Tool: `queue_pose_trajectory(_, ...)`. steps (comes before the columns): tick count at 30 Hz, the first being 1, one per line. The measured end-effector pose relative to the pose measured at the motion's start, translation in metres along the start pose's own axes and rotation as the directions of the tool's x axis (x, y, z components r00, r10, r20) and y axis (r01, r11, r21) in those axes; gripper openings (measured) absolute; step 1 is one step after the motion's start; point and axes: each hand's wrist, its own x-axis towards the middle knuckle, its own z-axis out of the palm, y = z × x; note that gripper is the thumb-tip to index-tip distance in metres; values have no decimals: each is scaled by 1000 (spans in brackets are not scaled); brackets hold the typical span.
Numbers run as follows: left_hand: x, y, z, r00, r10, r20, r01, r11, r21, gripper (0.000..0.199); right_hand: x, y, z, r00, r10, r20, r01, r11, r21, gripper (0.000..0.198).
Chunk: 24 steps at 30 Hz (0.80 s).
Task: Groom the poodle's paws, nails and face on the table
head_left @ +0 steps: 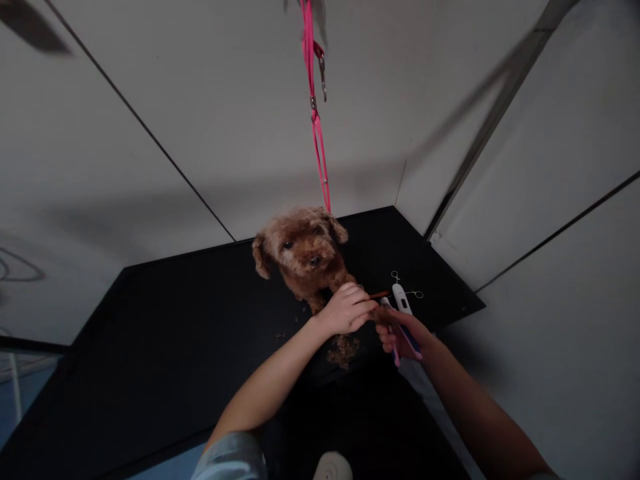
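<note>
A curly brown dog (304, 250) is on the black grooming table, its face toward me. My left hand (346, 311) is closed around one of its front legs, and the paw (384, 316) sticks out to the right. In my right hand (411, 329) are nail clippers (397, 355) with pink and dark blue handles. Their metal head lies close beside the paw; whether it touches a nail I cannot tell. My right fingers are partly hidden behind the paw and handles. Loose brown fur (344, 352) lies just below my left hand.
Behind my right hand, a white clipper (402, 299) and scissors (415, 294) lie on the black table (200, 320). A pink grooming loop (320, 147) hangs down behind the dog's head. Pale walls (240, 100) border the table's far side and right side.
</note>
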Motion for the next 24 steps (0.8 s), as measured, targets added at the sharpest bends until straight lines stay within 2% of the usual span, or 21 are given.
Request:
queue_pose_trajectory(1, 2, 0, -1, 1000, -7, 29, 7, 1000, 1, 27, -2, -3, 2, 990, -114, -86, 104, 989, -104, 42)
queue_pose_trajectory(2, 3, 0, -2, 998, -9, 55, 9, 1000, 1, 28, -4, -6, 5, 956, -247, -160, 206, 950, -234, 43)
queue_pose_trajectory(3, 5, 0, -3, 997, -8, 75, 9, 1000, -1, 29, -6, -9, 9, 902, -381, -204, 283, 878, -386, 42)
queue_pose_trajectory(5, 7, 0, -5, 995, -8, 99, 9, 1000, -7, 29, -9, -16, 18, 807, -559, -191, 308, 674, -671, 35)
queue_pose_trajectory(7, 9, 0, -6, 994, -24, 109, 25, 1000, -4, 29, -9, -19, 27, 779, -616, -121, 258, 490, -832, 25)
queue_pose_trajectory(8, 9, 0, -8, 993, -35, 116, 35, 999, 0, 29, -8, -20, 30, 776, -623, -100, 244, 443, -863, 22)
queue_pose_trajectory(9, 9, 0, -9, 991, -45, 125, 45, 999, 1, 28, -7, -19, 33, 781, -618, -92, 240, 433, -869, 19)
queue_pose_trajectory(12, 6, 2, -15, 991, -55, 126, 60, 998, -32, 30, -2, -15, 34, 819, -563, -114, 245, 522, -817, 16)
queue_pose_trajectory(15, 3, 8, -22, 997, -78, -19, 77, 994, -78, 34, 2, -10, 32, 853, -500, -151, 253, 648, -718, 20)
queue_pose_trajectory(18, 0, 11, -22, 991, -40, -126, 20, 987, -160, 32, 3, -7, 31, 885, -439, -153, 271, 754, -598, 23)
queue_pose_trajectory(21, -2, 6, -14, 996, 41, -84, -56, 983, -177, 27, 3, -3, 32, 931, -347, -111, 269, 862, -430, 20)
queue_pose_trajectory(24, -5, -4, -5, 996, 76, -54, -79, 994, -71, 26, 1, -1, 31, 969, -232, -89, 200, 941, -274, 23)
